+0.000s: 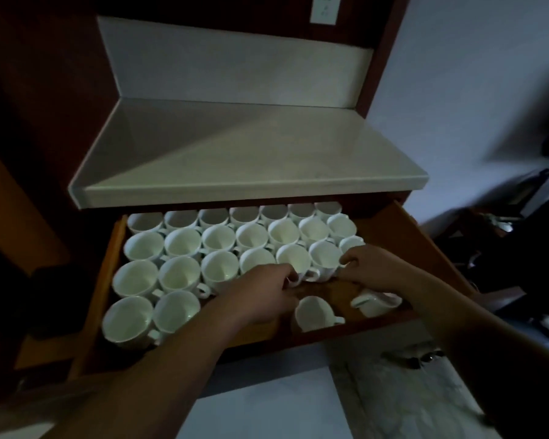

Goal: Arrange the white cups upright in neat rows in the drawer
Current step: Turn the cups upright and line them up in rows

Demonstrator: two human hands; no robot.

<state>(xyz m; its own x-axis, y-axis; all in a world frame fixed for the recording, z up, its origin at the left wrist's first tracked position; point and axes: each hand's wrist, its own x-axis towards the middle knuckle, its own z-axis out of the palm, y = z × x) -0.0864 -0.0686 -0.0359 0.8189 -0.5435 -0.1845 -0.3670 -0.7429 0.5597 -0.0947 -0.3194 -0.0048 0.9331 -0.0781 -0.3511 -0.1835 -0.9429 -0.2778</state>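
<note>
Tidying the row, the left hand is pinching a cup by the handle and the right hand is gripping its neighbour (slide both snug, handles aligned).

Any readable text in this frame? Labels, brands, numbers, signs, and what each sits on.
No text can be read in this frame.
The white cups are plain, with no visible logo or mark.
The wall outlet plate has no legible lettering.
The countertop and drawer carry no label.
The dark clutter at the right is too blurred to tell.
</note>
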